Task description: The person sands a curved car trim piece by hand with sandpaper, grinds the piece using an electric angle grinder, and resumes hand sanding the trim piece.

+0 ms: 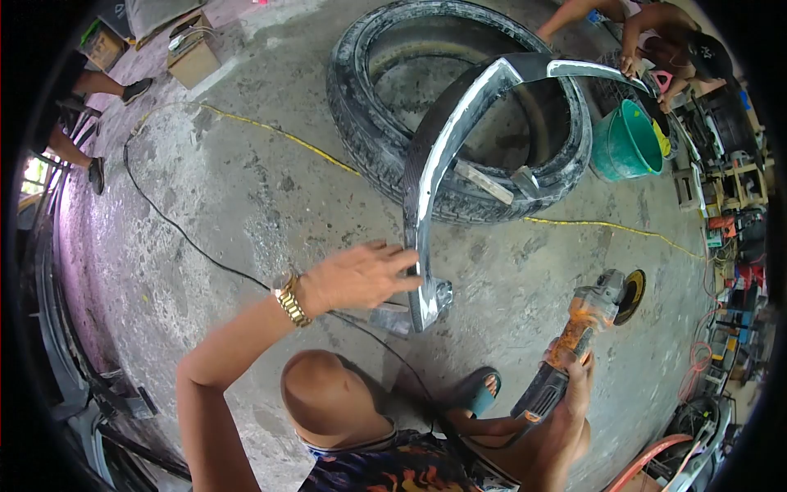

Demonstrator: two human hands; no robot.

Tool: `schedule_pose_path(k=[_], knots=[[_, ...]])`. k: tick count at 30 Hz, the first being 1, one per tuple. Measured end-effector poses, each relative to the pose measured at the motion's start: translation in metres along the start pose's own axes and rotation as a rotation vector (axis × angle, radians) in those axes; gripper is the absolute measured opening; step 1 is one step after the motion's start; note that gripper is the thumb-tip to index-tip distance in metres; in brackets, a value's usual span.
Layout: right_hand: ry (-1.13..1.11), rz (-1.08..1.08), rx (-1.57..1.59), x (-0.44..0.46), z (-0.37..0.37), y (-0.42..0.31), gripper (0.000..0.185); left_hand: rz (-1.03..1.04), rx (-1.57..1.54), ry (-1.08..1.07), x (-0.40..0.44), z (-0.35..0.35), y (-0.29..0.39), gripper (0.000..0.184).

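Note:
My right hand (575,384) grips an orange and black angle grinder (570,340) by its body, away from the curved part. The grinder's disc (630,298) faces outward to the right. My left hand (361,277), with a gold watch (290,302) on the wrist, reaches with fingers extended to the lower end of a long curved dark trim piece (443,135), which looks like a wheel-arch flare. My fingertips are at its edge; whether they press on it I cannot tell. A whitish strip runs along the piece, which rests across a large tire (348,102) lying flat.
Another person's hand (630,64) is at the far end of the trim piece. A green bucket (615,148) stands beside the tire. A yellow cord (283,131) and a black cable (184,238) cross the floor. Tools line the right side; someone's legs (78,152) show at left.

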State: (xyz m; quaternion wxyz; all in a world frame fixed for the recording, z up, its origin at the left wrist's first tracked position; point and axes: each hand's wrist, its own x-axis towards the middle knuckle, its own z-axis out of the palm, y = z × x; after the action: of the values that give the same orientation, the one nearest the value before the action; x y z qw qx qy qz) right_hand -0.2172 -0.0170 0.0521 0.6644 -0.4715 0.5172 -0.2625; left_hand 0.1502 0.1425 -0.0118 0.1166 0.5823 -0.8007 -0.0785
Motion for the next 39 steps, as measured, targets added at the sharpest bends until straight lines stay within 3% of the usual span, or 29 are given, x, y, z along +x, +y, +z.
schedule_pose_path(k=[3,5,7,9,10,11,15,19,21,23,26,29,31,32,33,35,37,39], knots=[[-0.007,-0.004,-0.042,0.003,0.006,-0.003,0.041,0.054,0.015,-0.040,-0.004,0.007,0.022,0.044],[-0.002,0.008,-0.051,0.003,0.017,-0.006,0.040,0.079,-0.177,-0.070,-0.007,0.000,0.044,0.045],[0.012,-0.014,-0.049,0.004,0.030,-0.004,0.036,-0.021,-0.442,-0.186,-0.010,-0.002,0.081,0.038],[-0.002,-0.049,-0.005,0.009,0.033,0.008,0.035,-0.006,-0.526,0.087,0.004,-0.015,0.116,0.017],[-0.036,-0.037,0.036,0.011,0.037,0.011,0.037,0.029,-0.484,0.091,0.011,-0.015,0.129,0.015],[-0.071,-0.025,0.077,0.013,0.040,0.014,0.041,0.063,-0.441,0.094,0.020,-0.015,0.142,0.020],[-0.104,-0.011,0.144,0.019,0.044,0.026,0.043,-0.393,-0.631,0.103,0.061,-0.001,0.197,0.040],[-0.077,0.040,0.120,0.028,0.039,0.023,0.048,-0.634,-0.735,0.077,0.109,0.023,0.213,0.060],[-0.062,0.006,0.133,0.034,0.033,0.026,0.049,-0.828,-1.200,-0.072,0.120,0.042,0.215,0.085],[-0.046,-0.035,0.139,0.039,0.025,0.031,0.050,-0.867,-1.228,-0.123,0.131,0.059,0.215,0.084],[-0.016,-0.051,0.124,0.047,0.012,0.042,0.051,-0.793,-1.307,0.001,0.138,0.075,0.219,0.087],[0.015,0.087,0.402,0.056,0.004,0.033,0.058,-0.769,-1.250,0.064,0.146,0.066,0.221,0.092],[-0.485,0.285,0.955,0.071,-0.008,0.015,0.072,-0.870,-1.805,0.013,0.154,0.034,0.220,0.095],[-0.576,0.338,1.059,0.072,-0.006,0.015,0.090,-0.910,-2.047,-0.027,0.153,0.029,0.225,0.093],[-0.580,0.341,1.060,0.080,-0.005,0.020,0.090,-0.914,-2.045,-0.022,0.150,0.029,0.227,0.093],[-1.159,0.110,1.344,0.103,-0.001,0.033,0.096,-0.736,-2.241,-0.218,0.143,0.040,0.229,0.092],[-1.243,0.153,1.507,0.105,0.002,0.029,0.091,-0.708,-2.245,-0.092,0.141,0.049,0.238,0.087],[-1.064,0.193,1.512,0.107,-0.004,0.027,0.075,-0.763,-2.258,-0.212,0.140,0.046,0.232,0.082]])
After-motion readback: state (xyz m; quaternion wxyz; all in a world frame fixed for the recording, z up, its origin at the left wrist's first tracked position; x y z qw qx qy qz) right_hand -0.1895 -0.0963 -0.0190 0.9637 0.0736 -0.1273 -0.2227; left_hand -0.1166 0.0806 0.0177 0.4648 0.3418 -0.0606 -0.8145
